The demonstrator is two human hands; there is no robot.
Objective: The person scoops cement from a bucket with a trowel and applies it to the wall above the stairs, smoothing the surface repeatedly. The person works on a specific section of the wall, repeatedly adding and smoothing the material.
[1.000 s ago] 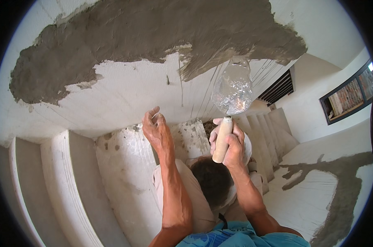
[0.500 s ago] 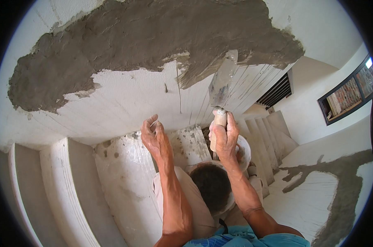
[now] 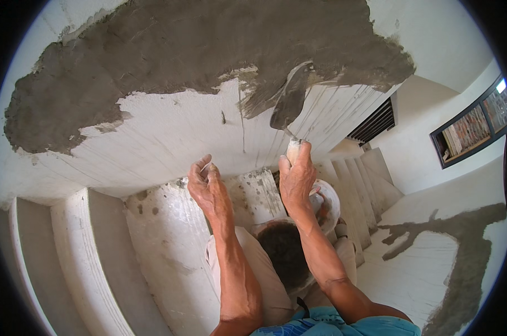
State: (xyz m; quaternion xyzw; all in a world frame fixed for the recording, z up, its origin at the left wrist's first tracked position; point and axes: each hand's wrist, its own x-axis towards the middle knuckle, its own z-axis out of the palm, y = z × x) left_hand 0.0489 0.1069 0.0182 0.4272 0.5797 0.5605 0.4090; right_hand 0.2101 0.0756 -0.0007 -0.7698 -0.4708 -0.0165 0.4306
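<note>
My right hand point(image 3: 298, 179) grips the pale handle of a trowel point(image 3: 291, 101), its fingers wrapped round it. The blade points up and away, its dark grey face turned toward me, close to the lower edge of a patch of wet grey mortar point(image 3: 169, 47) on the white wall point(image 3: 175, 129). Whether the blade touches the wall I cannot tell. My left hand point(image 3: 209, 190) is raised before the wall, fingers loosely curled with a gap between them, and nothing visible held. Between my legs stands a bucket point(image 3: 284, 252) with dark contents, partly hidden by my right forearm.
Concrete stairs point(image 3: 91, 252) lie on the left, and more steps point(image 3: 365, 179) on the right. A second pale container point(image 3: 327, 207) stands behind my right wrist. A dark-framed window point(image 3: 472, 129) and a black vent grille point(image 3: 374, 123) are at the right. Grey mortar point(image 3: 472, 246) also marks the right-hand surface.
My right hand has shifted slightly left and turned over, so the trowel's blade has rotated from its shiny, lighter face to a dark one. My left hand has hardly moved.
</note>
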